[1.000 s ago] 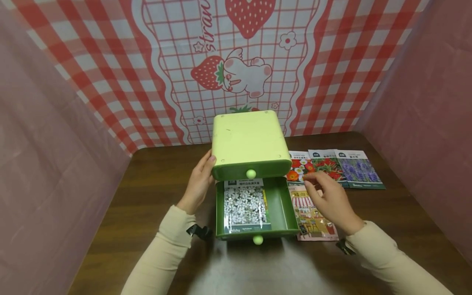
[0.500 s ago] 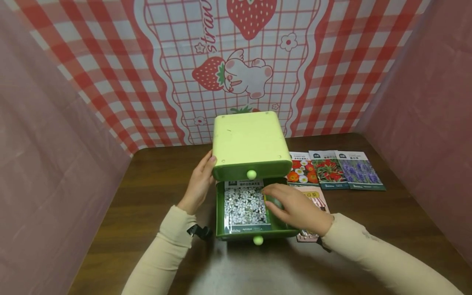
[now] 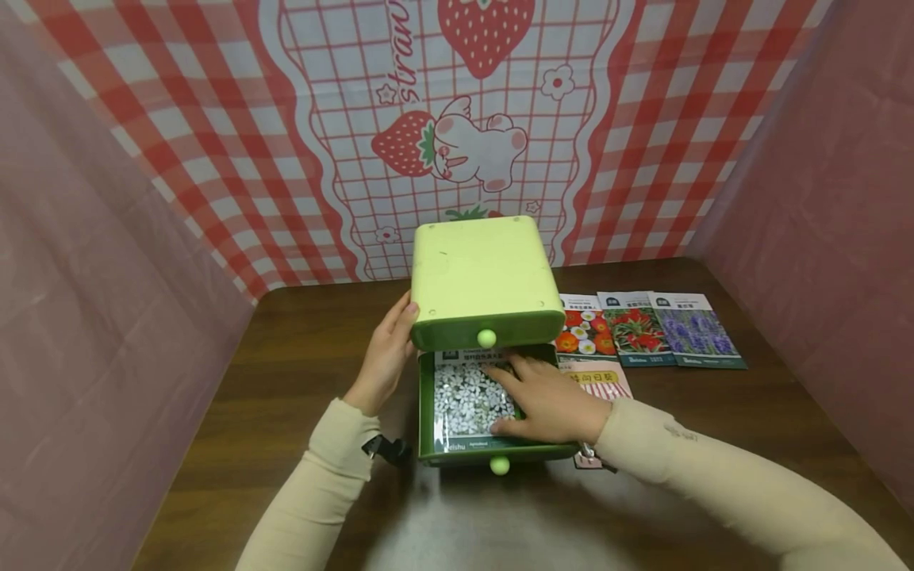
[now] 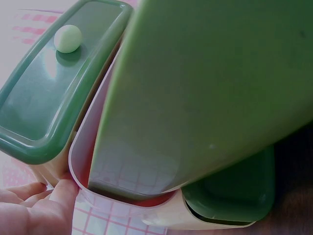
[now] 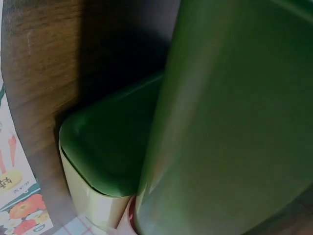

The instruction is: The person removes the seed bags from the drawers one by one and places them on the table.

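White-flower packet [image 3: 467, 400], glossy, flat, rectangular

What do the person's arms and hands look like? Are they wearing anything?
Yes! The left sleeve and right sleeve are long and cream, and the right one has a small greyish mark. A small black gadget sits by the left cuff. The left hand and right hand have no gloves.
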A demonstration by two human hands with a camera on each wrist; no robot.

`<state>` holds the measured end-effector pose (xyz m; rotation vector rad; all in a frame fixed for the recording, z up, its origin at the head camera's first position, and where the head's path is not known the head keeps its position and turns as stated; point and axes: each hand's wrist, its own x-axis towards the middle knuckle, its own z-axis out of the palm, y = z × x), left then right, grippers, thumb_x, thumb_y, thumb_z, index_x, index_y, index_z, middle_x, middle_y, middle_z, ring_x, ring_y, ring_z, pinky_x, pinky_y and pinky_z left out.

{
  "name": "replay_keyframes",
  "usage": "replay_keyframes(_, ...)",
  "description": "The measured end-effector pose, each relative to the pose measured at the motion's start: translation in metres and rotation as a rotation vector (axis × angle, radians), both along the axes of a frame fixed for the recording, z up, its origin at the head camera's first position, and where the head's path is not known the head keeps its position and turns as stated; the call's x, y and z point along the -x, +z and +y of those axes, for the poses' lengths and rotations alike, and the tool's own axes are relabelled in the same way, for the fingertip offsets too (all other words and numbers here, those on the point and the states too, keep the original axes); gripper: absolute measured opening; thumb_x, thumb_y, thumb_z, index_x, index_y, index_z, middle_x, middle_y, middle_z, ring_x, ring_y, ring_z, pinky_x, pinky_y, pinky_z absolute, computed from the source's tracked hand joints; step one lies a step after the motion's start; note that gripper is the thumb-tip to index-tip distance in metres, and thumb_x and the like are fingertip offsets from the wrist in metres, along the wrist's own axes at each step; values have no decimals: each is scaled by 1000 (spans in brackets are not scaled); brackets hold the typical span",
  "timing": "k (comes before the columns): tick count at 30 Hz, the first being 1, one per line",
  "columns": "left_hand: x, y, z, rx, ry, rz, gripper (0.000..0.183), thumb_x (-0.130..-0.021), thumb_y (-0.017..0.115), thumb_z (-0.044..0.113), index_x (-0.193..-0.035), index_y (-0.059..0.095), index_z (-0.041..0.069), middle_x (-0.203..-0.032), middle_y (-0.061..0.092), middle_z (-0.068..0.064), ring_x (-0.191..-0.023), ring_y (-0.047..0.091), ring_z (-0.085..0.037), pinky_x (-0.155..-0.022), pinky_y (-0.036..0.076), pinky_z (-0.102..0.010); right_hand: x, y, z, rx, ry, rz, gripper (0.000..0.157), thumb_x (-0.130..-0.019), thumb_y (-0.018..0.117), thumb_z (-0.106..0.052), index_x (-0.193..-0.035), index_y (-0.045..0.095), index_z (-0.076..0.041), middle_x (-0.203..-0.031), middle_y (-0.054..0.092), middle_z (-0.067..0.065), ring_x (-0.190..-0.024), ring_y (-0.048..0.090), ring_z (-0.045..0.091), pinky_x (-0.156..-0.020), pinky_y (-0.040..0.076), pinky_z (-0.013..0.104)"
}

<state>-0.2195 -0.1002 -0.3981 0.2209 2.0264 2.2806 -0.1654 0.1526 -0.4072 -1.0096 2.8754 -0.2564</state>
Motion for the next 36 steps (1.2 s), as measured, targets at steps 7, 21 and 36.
replay_keyframes(7,0,-1,0,10,4,1,59,-103,45,41,-155,29,17,-158,34,-5,-137,45,-24,-114,39,-42,4,-4,-4,-101,7,-27,92,-86,59,-67,-155,29,-15,-156,26,30,-145,27,44,-116,30,58)
replay_keyframes(21,0,1,-1,10,-4,-3,59,-104,44,41,-155,28,17,-157,34,-5,-136,46,-24,-114,40,-43,7,3,-7,-9,27,-152,87,-89,66,-53,-156,28,-13,-156,26,29,-145,27,43,-118,28,57)
replay_keyframes(36,0,0,0,1,-1,-9,59,-103,45,40,-155,29,16,-156,37,-5,-134,47,-23,-113,40,-44,12,2,-7,116,-40,-250,80,-89,67,-46,-154,32,-14,-156,32,23,-141,36,43,-114,35,57)
